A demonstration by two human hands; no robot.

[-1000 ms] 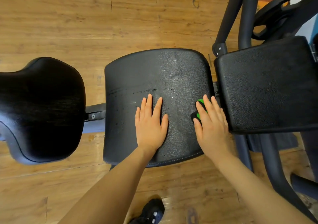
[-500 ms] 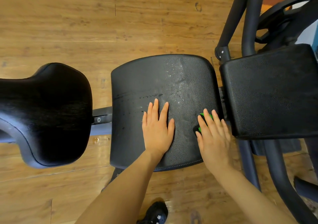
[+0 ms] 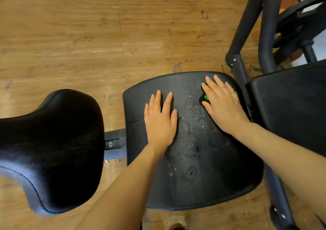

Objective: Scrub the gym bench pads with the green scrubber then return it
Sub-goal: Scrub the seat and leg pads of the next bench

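Note:
The middle bench pad (image 3: 202, 168) is black textured leather with wet droplets and smears down its centre. My left hand (image 3: 159, 122) rests flat on its left part, fingers straight. My right hand (image 3: 222, 104) presses the green scrubber (image 3: 205, 96) against the pad's far right corner with straight fingers; only slivers of green show beside the palm. A second black pad (image 3: 291, 109) lies to the right, and a rounded black pad (image 3: 51, 145) to the left.
The bench's black metal frame tubes (image 3: 247, 26) rise at the upper right, beside a black weight plate (image 3: 303, 18). A frame leg (image 3: 278, 199) runs down at the lower right. Wooden plank floor (image 3: 88, 35) surrounds the bench.
My right hand has slid the scrubber from the pad's near right side to its far right corner. The view has shifted, so the pad sits lower and larger. My left hand stays flat on the pad.

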